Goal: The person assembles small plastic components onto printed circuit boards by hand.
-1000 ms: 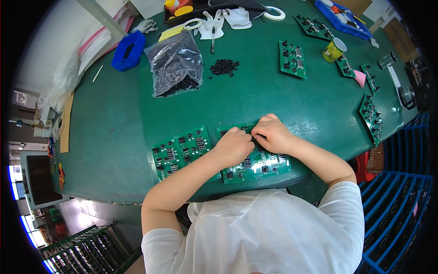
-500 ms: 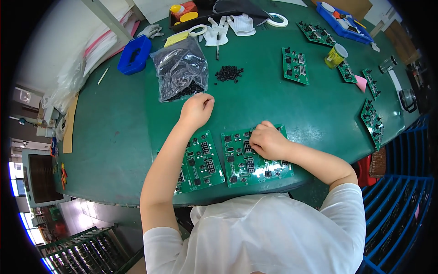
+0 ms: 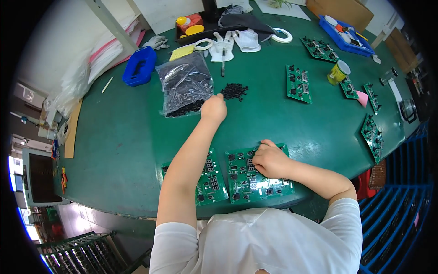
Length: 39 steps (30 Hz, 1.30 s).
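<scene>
My left hand (image 3: 214, 109) reaches to the near left edge of a loose pile of small black parts (image 3: 234, 91), its fingers curled together with the tips largely hidden. Beside it lies a clear plastic bag (image 3: 185, 84) with more black parts inside. Over the upper right of a green circuit board (image 3: 239, 182) rests my right hand (image 3: 272, 160), its fingers bent and pressed together; whatever they hold is hidden. A second green circuit board (image 3: 212, 182) lies to the left, partly covered by my left forearm. Both boards carry digit displays and black components.
More populated boards stand at the right, including one circuit board (image 3: 299, 84) beside a yellow-green jar (image 3: 338, 73). Farther back are a blue bin (image 3: 139, 67), white gloves (image 3: 222, 47), tape rolls (image 3: 282, 35) and a blue tray (image 3: 344, 39). Blue racks (image 3: 401, 219) stand at lower right.
My left hand has moved right from the bag's lower edge to the pile of black parts. My right hand stays over the right board. The whole view has shifted slightly.
</scene>
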{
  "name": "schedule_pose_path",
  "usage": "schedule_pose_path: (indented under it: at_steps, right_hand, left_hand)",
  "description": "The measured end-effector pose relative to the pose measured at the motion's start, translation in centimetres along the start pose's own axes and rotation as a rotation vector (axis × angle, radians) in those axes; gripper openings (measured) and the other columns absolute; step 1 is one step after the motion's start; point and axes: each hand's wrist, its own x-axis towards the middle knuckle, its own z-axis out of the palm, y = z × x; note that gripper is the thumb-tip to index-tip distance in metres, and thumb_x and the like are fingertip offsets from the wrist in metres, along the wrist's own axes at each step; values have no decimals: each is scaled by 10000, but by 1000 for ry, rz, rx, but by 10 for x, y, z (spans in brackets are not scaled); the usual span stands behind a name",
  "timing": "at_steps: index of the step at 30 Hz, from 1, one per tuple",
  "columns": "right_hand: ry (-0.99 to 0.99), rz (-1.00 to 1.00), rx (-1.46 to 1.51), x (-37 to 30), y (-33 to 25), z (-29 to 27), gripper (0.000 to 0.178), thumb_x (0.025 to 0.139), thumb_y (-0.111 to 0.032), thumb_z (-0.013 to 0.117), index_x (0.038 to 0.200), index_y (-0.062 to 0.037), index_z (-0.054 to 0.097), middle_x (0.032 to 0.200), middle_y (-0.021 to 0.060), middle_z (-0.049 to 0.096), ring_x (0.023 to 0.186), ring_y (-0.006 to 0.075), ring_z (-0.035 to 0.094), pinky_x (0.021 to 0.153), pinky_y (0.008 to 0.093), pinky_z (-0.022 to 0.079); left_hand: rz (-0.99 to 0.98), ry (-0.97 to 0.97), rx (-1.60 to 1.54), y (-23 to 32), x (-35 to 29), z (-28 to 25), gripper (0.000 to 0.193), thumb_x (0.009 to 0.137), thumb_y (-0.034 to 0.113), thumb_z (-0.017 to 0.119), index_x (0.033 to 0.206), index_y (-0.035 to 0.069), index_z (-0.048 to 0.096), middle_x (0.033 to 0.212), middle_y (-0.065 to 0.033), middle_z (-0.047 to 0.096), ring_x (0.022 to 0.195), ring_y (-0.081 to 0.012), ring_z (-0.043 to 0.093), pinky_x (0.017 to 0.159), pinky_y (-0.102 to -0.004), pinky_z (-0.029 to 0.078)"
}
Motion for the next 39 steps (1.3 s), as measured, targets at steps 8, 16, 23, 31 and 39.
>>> schedule_pose_path:
  at_steps: [8, 16, 23, 31, 39]
  right_hand:
    - [122, 199, 277, 36, 25, -29, 94, 745, -156, 608, 775, -67, 609, 665, 62, 589, 687, 255, 574, 687, 406, 441]
    - [23, 501, 366, 110, 62, -11, 429, 802, -219, 610, 1153, -6, 485, 819, 104, 596, 754, 264, 586, 662, 382, 461]
    - [14, 646, 242, 182, 34, 21, 798, 790, -336, 611, 1352, 75, 222, 1133, 291, 531, 1017, 385, 562, 869, 432, 458]
    - [134, 730, 112, 218, 40, 57, 634, 833, -274, 520, 1306, 78, 287, 973, 244, 614, 879, 378, 616, 757, 462, 496]
    - [169, 640, 87, 238, 43, 61, 474, 829, -213, 507, 1236, 16, 425, 985, 209, 626, 908, 358, 613, 775, 456, 493]
  left_hand:
    - [269, 594, -160, -72, -47, -51, 304, 749, 89, 562, 1050, 51, 544, 899, -136, 606, 793, -331, 598, 696, -420, 497]
    - [-597, 226, -670, -210, -40, -49, 323, 833, 176, 532, 1104, 0, 531, 862, -84, 599, 726, -208, 586, 656, -333, 487]
    - [-440, 146, -387, -212, 22, -38, 482, 808, 449, 581, 898, -15, 673, 934, -234, 647, 884, -326, 638, 794, -388, 486]
    - [-414, 125, -240, -201, 16, -46, 208, 808, 287, 564, 808, 91, 634, 876, -171, 642, 860, -352, 608, 745, -432, 480]
    - [-518, 170, -266, -216, -40, -51, 217, 820, 269, 558, 786, 59, 594, 788, -161, 629, 786, -351, 603, 693, -431, 476]
